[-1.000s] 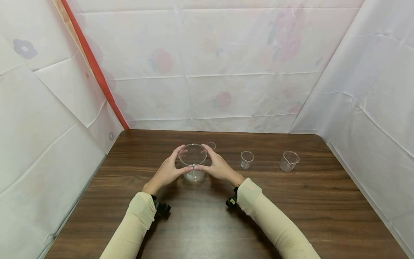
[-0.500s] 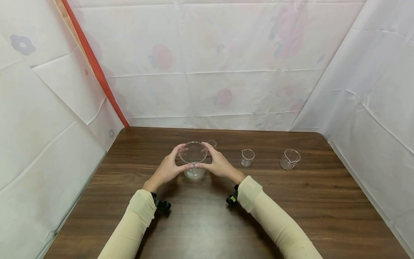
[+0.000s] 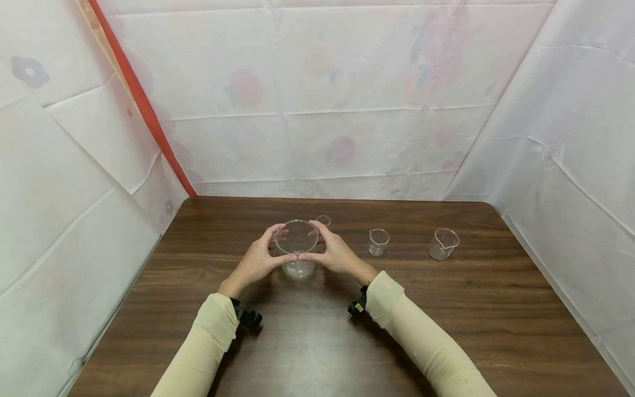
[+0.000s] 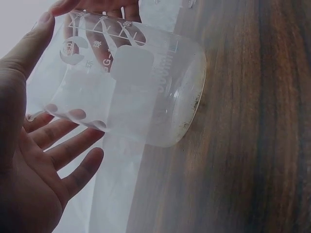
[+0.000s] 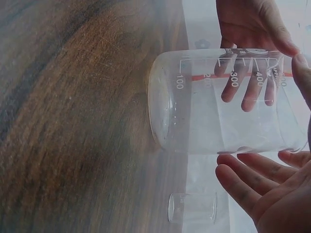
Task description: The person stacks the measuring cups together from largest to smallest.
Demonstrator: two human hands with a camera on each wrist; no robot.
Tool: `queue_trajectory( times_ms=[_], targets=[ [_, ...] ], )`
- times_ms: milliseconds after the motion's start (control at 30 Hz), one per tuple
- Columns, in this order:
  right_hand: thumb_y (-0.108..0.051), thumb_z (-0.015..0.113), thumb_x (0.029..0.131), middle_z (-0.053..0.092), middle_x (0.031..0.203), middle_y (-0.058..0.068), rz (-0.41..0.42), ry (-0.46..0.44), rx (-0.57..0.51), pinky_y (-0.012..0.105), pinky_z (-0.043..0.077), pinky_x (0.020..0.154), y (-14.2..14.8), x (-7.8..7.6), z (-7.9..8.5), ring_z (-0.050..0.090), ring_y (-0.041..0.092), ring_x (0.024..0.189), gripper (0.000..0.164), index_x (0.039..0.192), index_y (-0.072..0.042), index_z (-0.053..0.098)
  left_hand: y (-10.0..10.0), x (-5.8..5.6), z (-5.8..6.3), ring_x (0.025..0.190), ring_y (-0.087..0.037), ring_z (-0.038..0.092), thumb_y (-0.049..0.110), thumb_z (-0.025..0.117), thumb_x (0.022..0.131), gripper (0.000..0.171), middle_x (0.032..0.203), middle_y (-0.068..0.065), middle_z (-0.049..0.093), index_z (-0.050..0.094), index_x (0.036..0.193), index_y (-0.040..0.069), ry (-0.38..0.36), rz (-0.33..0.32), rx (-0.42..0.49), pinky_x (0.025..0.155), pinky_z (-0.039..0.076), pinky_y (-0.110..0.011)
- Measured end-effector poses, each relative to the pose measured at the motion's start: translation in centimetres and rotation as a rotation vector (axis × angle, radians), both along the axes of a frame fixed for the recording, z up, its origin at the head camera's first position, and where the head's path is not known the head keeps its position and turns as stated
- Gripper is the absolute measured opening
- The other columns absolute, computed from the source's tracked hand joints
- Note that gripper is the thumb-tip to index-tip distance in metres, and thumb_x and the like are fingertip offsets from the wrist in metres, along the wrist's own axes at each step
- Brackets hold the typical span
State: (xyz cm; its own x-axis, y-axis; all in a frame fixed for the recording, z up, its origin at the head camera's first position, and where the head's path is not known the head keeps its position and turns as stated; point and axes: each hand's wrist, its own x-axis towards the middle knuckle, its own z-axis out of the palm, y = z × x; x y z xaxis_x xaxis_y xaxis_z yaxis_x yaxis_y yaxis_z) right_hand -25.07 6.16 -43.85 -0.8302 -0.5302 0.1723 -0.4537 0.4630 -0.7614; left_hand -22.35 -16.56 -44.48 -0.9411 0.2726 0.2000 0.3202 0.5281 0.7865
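Note:
A large clear glass beaker (image 3: 299, 267) with white graduation marks stands upright between both hands in the head view. My left hand (image 3: 254, 262) curves round its left side near the rim, fingers behind and thumb in front. On the opposite side my right hand (image 3: 341, 255) grips it the same way, and the two thumbs meet at the front. Marks from 100 upward show on the beaker (image 5: 199, 111) in the right wrist view. In the left wrist view, the base of the beaker (image 4: 187, 104) is at or very near the table; whether it touches I cannot tell.
Behind the right hand a small beaker (image 3: 324, 220) is mostly hidden. Two more stand to the right: a small beaker (image 3: 377, 249) and a larger beaker (image 3: 440, 252). The brown wooden table (image 3: 307, 342) is bordered by white patterned cloth (image 3: 317, 149) at back and sides.

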Motion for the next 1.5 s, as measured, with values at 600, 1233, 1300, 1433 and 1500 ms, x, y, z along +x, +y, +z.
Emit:
queue_trajectory(
  times_ms=[600, 1233, 1300, 1433, 1500],
  targets=[
    [-0.033, 0.078, 0.083, 0.06, 0.127, 0.016, -0.003, -0.023, -0.022, 0.039, 0.056, 0.089, 1.5, 1.4, 0.7, 0.066, 0.029, 0.106, 0.089, 0.152, -0.007, 0.028, 1.2, 0.9, 0.6, 0.119, -0.029, 0.059, 0.039, 0.081, 0.078, 0.084, 0.136, -0.011, 0.058, 0.038, 0.144, 0.011, 0.015, -0.018, -0.039, 0.102, 0.046, -0.049],
    [-0.023, 0.084, 0.077, 0.062, 0.122, 0.02, 0.008, 0.047, -0.034, 0.04, 0.057, 0.086, 3.8, 3.7, 1.9, 0.067, 0.032, 0.102, 0.085, 0.145, -0.004, 0.036, 3.7, 3.4, 1.4, 0.12, -0.028, 0.059, 0.042, 0.084, 0.073, 0.088, 0.132, -0.013, 0.061, 0.041, 0.142, 0.008, 0.076, -0.02, -0.026, 0.098, 0.05, -0.046],
    [-0.023, 0.084, 0.077, 0.061, 0.123, 0.02, 0.008, 0.051, -0.039, 0.042, 0.057, 0.087, 4.1, 4.0, 2.0, 0.067, 0.032, 0.102, 0.086, 0.146, -0.004, 0.036, 4.0, 3.7, 1.6, 0.12, -0.027, 0.059, 0.042, 0.084, 0.073, 0.088, 0.133, -0.012, 0.06, 0.04, 0.142, 0.008, 0.078, -0.019, -0.038, 0.098, 0.05, -0.045],
    [-0.023, 0.084, 0.076, 0.061, 0.126, 0.021, 0.0, 0.077, -0.035, 0.042, 0.057, 0.086, 5.0, 4.6, 2.2, 0.066, 0.033, 0.103, 0.087, 0.145, -0.003, 0.035, 4.7, 4.2, 2.0, 0.116, -0.027, 0.061, 0.042, 0.084, 0.074, 0.086, 0.131, -0.011, 0.061, 0.041, 0.141, 0.009, 0.108, -0.028, -0.055, 0.096, 0.052, -0.044],
    [-0.024, 0.084, 0.076, 0.061, 0.126, 0.02, -0.009, 0.093, -0.022, 0.04, 0.057, 0.085, 5.4, 4.9, 2.3, 0.067, 0.032, 0.103, 0.088, 0.145, -0.004, 0.035, 5.2, 4.4, 2.0, 0.114, -0.027, 0.062, 0.041, 0.084, 0.073, 0.085, 0.129, -0.01, 0.062, 0.042, 0.14, 0.01, 0.131, -0.035, -0.062, 0.094, 0.052, -0.043]
  ],
)
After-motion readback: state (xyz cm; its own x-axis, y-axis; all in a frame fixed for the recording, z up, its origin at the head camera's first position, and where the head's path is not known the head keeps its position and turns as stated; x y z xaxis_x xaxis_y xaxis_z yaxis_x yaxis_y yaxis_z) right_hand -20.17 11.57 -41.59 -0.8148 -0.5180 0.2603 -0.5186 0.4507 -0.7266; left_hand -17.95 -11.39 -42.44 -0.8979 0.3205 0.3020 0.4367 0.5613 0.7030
